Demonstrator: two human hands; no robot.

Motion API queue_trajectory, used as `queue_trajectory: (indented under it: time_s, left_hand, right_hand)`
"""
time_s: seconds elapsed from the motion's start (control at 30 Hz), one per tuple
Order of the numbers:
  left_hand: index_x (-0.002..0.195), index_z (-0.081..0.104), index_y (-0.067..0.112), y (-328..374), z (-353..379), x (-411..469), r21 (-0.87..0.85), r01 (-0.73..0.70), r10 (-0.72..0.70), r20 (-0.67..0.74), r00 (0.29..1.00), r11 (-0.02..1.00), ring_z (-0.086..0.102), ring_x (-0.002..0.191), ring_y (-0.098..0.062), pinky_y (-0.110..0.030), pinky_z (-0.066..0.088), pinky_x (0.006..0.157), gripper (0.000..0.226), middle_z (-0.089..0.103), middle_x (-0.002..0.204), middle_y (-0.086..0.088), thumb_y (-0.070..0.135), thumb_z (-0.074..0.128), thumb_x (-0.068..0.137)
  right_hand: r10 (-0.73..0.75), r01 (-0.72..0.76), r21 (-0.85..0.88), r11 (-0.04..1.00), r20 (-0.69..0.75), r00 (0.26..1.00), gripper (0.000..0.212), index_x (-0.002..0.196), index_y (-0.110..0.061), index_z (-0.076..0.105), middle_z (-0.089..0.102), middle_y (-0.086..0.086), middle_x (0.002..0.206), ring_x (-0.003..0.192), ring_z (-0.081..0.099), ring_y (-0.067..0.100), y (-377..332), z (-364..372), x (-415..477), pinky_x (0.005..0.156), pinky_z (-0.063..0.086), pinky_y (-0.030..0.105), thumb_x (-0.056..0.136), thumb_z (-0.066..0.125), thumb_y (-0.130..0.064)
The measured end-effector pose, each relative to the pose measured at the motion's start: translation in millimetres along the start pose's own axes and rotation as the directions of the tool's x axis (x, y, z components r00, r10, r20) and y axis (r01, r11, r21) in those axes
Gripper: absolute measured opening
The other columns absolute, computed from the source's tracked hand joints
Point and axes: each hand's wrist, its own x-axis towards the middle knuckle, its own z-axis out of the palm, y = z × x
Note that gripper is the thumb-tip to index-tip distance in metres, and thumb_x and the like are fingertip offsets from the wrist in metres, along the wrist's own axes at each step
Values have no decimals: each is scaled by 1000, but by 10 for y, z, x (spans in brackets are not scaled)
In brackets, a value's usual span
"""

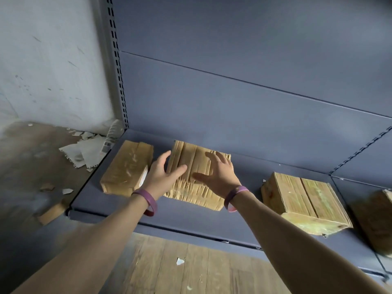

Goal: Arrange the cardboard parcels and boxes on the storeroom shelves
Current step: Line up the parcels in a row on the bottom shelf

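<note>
Several cardboard parcels lie on the low grey-blue shelf (191, 217). A worn, creased middle parcel (191, 194) sits between my hands. My left hand (163, 174) is at its left side with fingers spread, thumb over the top. Over its top right part is my right hand (216, 172), fingers straight and spread; whether it touches is unclear. A taped parcel (127, 166) lies to the left, close by. Another taped parcel (301, 200) lies to the right, with a gap. A further parcel (375, 217) is cut off at the right edge.
The shelf's back panel (233, 92) rises behind the parcels, with a slotted upright (116, 60) at its left. White paper scraps (84, 151) and cardboard bits (51, 213) litter the floor at left. Wooden flooring (180, 268) lies below the shelf front.
</note>
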Motion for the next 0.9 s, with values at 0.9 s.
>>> queue_trajectory:
  time_s: [0.9]
  left_hand:
    - [104, 69, 13, 50, 220, -293, -401, -17, -73, -208, 975, 916, 60, 91, -5, -4, 45, 65, 27, 52, 117, -4, 34, 76, 87]
  right_hand:
    - [260, 3, 550, 835, -400, 879, 64, 130, -28, 55, 62, -23, 101, 83, 59, -18, 137, -60, -620, 72, 46, 8, 78, 79, 1]
